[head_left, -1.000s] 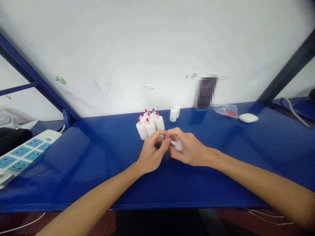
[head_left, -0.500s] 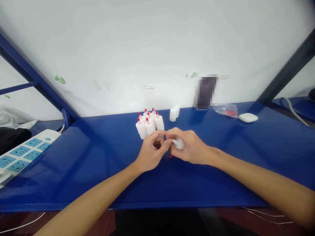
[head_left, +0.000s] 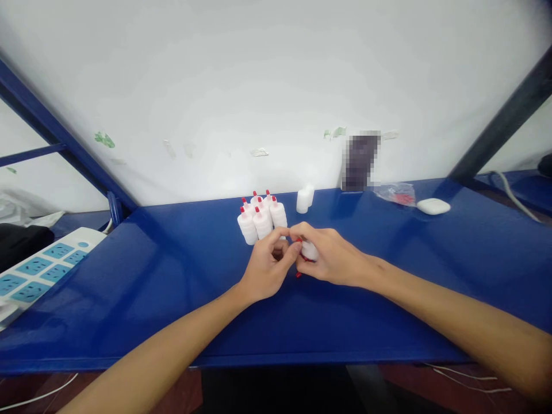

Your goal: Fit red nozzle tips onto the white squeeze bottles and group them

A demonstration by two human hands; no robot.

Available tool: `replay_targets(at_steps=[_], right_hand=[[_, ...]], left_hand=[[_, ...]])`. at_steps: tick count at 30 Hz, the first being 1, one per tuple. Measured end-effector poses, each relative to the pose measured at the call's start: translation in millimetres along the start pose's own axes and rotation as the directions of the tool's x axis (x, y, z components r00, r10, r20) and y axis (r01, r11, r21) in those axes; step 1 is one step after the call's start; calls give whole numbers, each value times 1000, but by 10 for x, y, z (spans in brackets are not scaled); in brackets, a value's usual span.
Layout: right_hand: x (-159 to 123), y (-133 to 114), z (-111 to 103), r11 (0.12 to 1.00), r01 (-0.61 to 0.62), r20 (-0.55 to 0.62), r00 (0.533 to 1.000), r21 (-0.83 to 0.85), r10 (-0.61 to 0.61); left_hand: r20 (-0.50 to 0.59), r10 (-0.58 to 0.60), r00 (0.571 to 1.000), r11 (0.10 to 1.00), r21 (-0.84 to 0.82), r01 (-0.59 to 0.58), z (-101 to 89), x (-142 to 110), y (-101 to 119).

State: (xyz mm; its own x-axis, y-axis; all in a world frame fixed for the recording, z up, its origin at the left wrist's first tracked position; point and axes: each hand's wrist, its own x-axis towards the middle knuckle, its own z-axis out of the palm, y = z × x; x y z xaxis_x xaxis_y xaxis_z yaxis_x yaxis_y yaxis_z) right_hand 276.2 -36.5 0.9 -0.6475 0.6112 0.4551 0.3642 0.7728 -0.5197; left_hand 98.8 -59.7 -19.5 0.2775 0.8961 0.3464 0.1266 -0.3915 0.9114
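My right hand (head_left: 332,256) is wrapped round a small white squeeze bottle (head_left: 309,251), which lies tilted with its nozzle toward my left hand (head_left: 268,265). At the nozzle's tip, my left thumb and forefinger are closed on a small red cap (head_left: 299,240), mostly covered by the fingers. The fingertips of both hands meet. Just below them a loose red cap (head_left: 299,275) lies on the blue table (head_left: 172,270). Behind my left hand several white bottles (head_left: 262,223) with red-capped nozzles stand upright in a tight cluster.
Two plain white bottles or pots (head_left: 302,201) stand near the wall. A clear plastic bag (head_left: 395,193) with red pieces lies at the back right, beside a white rounded case (head_left: 433,206). A blurred dark object (head_left: 361,161) leans on the wall. A power strip (head_left: 54,264) is at left.
The bottle in my right hand has tilted and shifted slightly left, its nozzle now closer to my left fingertips. More red shows beneath the bottle. Both hands stay almost in place.
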Motion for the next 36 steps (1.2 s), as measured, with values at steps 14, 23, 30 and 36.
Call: replay_targets(at_steps=[14,23,30,36], right_hand=[[28,435,-65,967,-188,-253,957,-173,140],[71,393,-144,983,-182,-161,972,-31,174],[38,397,-89,983,-174,-342,922,52,182],[-14,428,-76,984,-85,-373,917,160,140]], left_hand=[[-110,245,963,587,808,-57,-363,118,-110],[-49,248,968,435,898,-66,-384,141,-184],[257,261,931,519,776,-360,-329,65,-91],[480,59,875,458,766,-451,-187,3,19]])
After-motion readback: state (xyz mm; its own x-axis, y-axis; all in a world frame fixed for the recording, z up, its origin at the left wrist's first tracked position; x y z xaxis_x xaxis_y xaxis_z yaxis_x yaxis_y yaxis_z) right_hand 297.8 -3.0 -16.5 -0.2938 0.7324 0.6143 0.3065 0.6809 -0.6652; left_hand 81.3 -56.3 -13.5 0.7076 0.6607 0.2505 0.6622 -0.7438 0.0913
